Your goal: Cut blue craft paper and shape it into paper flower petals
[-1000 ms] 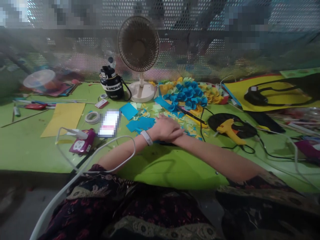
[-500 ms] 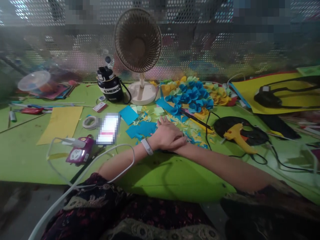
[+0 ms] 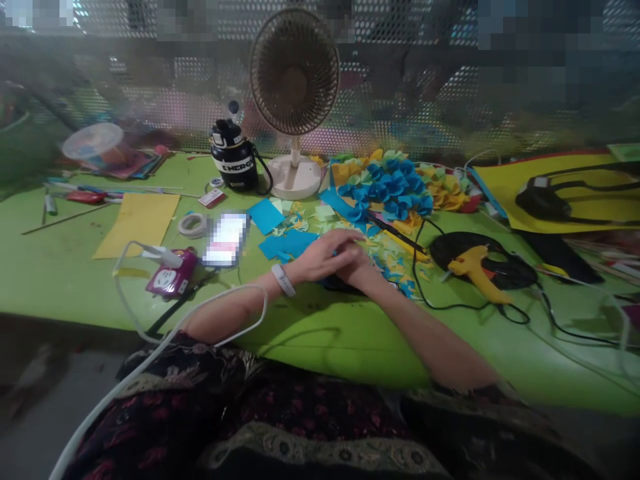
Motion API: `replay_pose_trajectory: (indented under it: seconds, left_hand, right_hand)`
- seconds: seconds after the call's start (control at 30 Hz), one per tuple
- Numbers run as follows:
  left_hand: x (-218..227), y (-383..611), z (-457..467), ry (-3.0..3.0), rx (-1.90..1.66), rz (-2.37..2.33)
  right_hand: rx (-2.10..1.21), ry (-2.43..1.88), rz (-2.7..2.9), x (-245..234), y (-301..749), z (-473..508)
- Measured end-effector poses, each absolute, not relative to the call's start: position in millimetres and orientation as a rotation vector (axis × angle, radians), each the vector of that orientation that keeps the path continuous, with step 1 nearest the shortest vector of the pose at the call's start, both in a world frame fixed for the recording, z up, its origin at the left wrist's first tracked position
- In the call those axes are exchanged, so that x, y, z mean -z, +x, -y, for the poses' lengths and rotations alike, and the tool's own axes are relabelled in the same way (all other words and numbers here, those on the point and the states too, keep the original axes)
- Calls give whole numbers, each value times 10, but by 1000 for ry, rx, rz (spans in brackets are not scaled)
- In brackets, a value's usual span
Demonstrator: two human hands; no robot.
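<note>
My left hand [image 3: 323,255], with a pale band on its wrist, lies over my right hand [image 3: 356,265]. The left fingers reach across it, extended, with no object visible in them. My right hand's fingers are mostly hidden beneath the left. Under both hands shows the edge of something dark that I cannot make out. Around them lie blue paper pieces [image 3: 286,245] and small yellow and green paper scraps [image 3: 395,257]. Beyond is a heap of blue paper flowers [image 3: 393,187], with yellow paper flowers [image 3: 443,193] beside it.
A yellow glue gun [image 3: 480,273] rests on a black disc, its cable looping nearby. To the left are a phone [image 3: 226,239], a tape roll [image 3: 193,225] and a purple plug adapter [image 3: 173,273] with a white cable. A fan [image 3: 295,177] and black bottle [image 3: 234,160] stand behind.
My left hand has slid from lying flat on the right wrist to resting across the right hand, whose back now shows more. The view has shifted slightly, with the table items staying put.
</note>
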State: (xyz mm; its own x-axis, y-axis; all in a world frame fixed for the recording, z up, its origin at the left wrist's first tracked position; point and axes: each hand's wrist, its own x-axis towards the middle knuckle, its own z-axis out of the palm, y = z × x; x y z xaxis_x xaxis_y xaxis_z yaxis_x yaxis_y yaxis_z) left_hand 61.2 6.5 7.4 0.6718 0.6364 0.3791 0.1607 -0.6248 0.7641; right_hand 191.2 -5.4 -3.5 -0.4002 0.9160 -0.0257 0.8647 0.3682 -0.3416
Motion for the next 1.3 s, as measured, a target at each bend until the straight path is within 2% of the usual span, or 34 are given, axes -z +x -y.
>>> replay_pose_trajectory:
  seconds: [0.1,0.2,0.3,0.4,0.67,0.77,0.93,1.07,1.17,1.3]
  left_hand:
    - [-42,370,-30,1980,-1015,-998]
    - [-12,199,46,1922,-823,-1242]
    - [-13,160,126,1845,-497,-1203]
    - [16,212,157,1691,-397,-1086]
    - [203,259,92,1350,-368,-909]
    - [191,245,96,1355,-344,-924]
    - [27,157,56,1416,-436,-877]
    - [-59,50,-26,1414,-602,-855]
    - [-50,17,-56,1419,-643,-820]
    - [-27,27,-47,1429,-676,-777]
  right_hand:
    - [-476,-1621,2250,-133,2040,84]
    - [-635,-1504,2130,-350,2207,135]
    - [-876,-1505,2253,-537,2372,175]
    - [-936,-1450,2529,-627,2462,196]
    - [-573,-1592,2976,-692,2291,288]
    - [-555,-1529,2991,-733,2279,333]
    - [-588,-1504,2880,-845,2468,328]
    - [-294,-1715,2644,-862,2633,182]
    - [-104,-1898,2497,-717,2652,4]
    - [-33,-2031,2378,-427,2614,-201]
